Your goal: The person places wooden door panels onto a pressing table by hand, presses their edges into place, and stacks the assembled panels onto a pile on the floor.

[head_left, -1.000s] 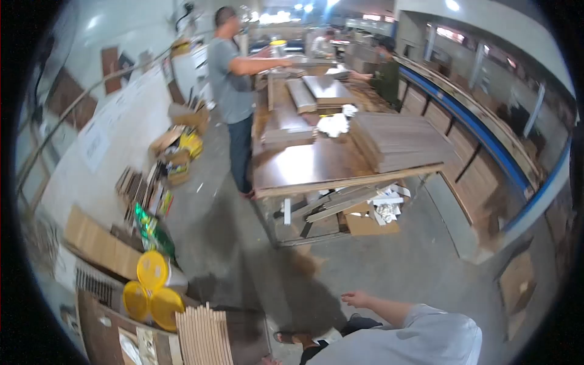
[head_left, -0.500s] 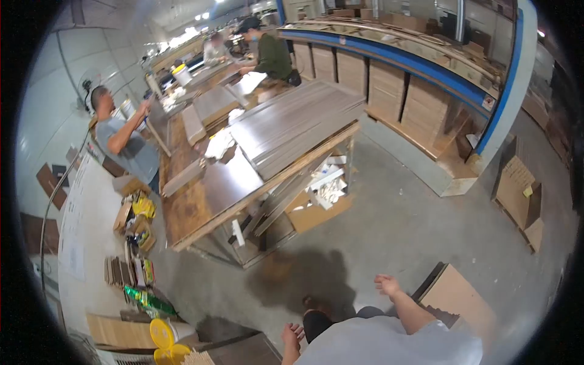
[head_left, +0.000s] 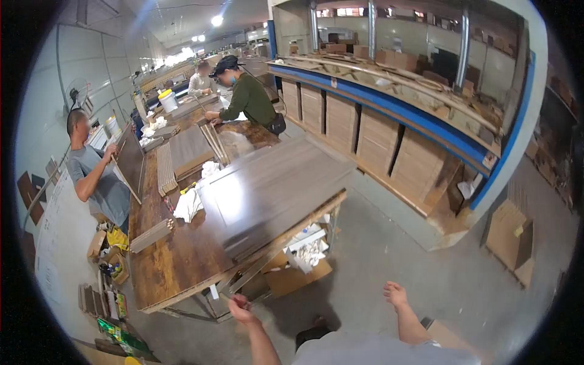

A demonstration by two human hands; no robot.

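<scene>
My left hand (head_left: 242,309) is raised in front of me, near the front edge of the wooden worktable (head_left: 176,274). Its fingers are loosely bent and a little blurred, with nothing visible in them. Over the concrete floor, farther right, my right hand (head_left: 395,294) hangs free with its fingers slightly apart and holds nothing. The closest thing on the table is a stack of grey-brown wood-grain panels (head_left: 274,188), its top one shining in the light. Neither hand touches the panels or the table.
One person in grey (head_left: 97,173) holds a panel upright at the table's left side. Another in dark green (head_left: 252,97) bends over its far end. A blue-edged press (head_left: 389,112) holding panel stacks stands right. Beneath the table sits a cardboard box of white scraps (head_left: 304,277).
The worktable now appears closer. My left hand has risen and moved forward toward the table's edge. The person in grey now has a panel upright.
</scene>
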